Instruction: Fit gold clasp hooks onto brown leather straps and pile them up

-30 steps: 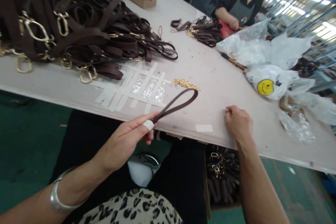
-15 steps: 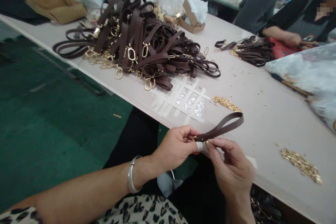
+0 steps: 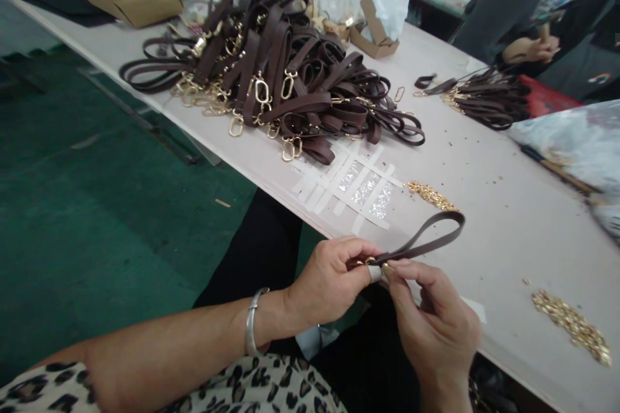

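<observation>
Left hand [image 3: 334, 281] pinched dark-brown leather loop strap [image 3: 411, 250] at base, axis right-and-away; right hand [image 3: 436, 322], just beside, pinched small gold piece [image 3: 386, 266].

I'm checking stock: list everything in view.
Held strap: 1, brown, between hands
Strap pile: 1, brown, table's left
Strap bundle: 1, brown, far side
Hardware heaps: 2, gold, right half
Cardboard boxes: 2, brown, behind pile
Plastic bags: several, whitish, far side, right
Taped patch: 1, whitish, before pile
Table: 1, pale, middle
Co-workers: at least two, dark clothing, background
Bracelet: 1, silver, left wrist
Left hand: 1, bare, gripping strap
Right hand: 1, bare, at strap
</observation>
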A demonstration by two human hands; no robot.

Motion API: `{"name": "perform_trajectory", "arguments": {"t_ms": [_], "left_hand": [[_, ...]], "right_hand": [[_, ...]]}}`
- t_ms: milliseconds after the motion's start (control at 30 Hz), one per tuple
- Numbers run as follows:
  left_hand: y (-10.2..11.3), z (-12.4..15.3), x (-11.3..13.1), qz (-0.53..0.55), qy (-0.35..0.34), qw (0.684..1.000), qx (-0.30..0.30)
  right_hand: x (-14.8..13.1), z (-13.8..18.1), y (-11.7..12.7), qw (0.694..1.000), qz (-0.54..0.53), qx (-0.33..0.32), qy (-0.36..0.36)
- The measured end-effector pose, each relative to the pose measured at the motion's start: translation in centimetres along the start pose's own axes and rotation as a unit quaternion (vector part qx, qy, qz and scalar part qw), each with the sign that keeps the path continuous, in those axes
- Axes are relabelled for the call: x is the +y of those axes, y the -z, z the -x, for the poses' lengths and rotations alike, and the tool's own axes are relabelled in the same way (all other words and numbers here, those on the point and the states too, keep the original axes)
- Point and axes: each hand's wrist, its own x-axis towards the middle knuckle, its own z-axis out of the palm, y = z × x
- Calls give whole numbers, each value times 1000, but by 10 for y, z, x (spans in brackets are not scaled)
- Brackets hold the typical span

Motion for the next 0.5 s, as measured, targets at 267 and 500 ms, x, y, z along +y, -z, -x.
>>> {"name": "perform_trajectory", "arguments": {"t_ms": [267,500], "left_hand": [[2,4,-1,-115,-84,990,-11],[3,-1,2,-84,-58,994,-30]], "right_hand": [[3,9,0,995,-33,0,-89],[0,8,-13,964,-162,81,-197]]}}
